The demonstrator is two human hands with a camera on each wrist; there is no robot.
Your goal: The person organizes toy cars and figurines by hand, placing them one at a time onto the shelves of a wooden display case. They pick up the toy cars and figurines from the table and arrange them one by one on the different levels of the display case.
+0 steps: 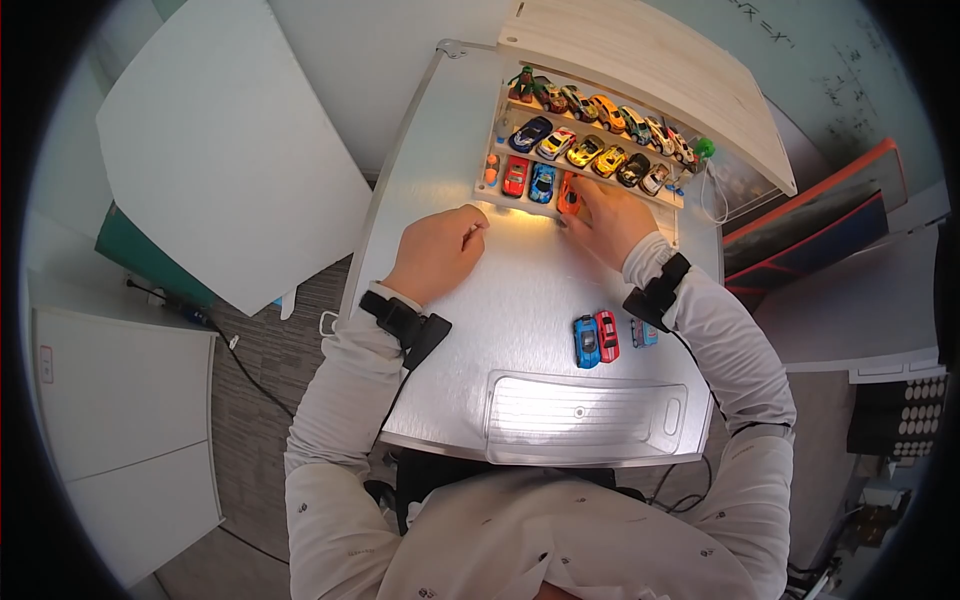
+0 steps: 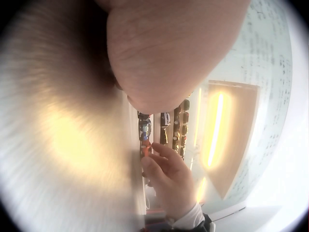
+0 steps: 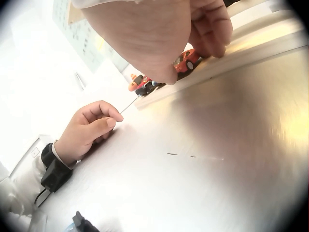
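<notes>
My right hand [image 1: 612,220] is at the lowest shelf of a wooden display rack, its thumb and fingers around an orange toy car [image 1: 568,195]. In the right wrist view the orange toy car [image 3: 186,62] shows between thumb and fingertips, low on the shelf. Beside it on the same shelf stand a blue toy car [image 1: 542,182] and a red toy car [image 1: 515,176]. My left hand [image 1: 440,252] rests loosely curled on the metallic tabletop, left of the rack's front edge, holding nothing.
Several toy cars line the upper shelves [image 1: 600,135]. Nearer my body lie a blue car [image 1: 587,342], a red car [image 1: 608,336] and a light-blue vehicle [image 1: 643,332]. A clear plastic tray [image 1: 497,420] sits at the table's near edge. A wooden lid [image 1: 650,65] stands behind the rack.
</notes>
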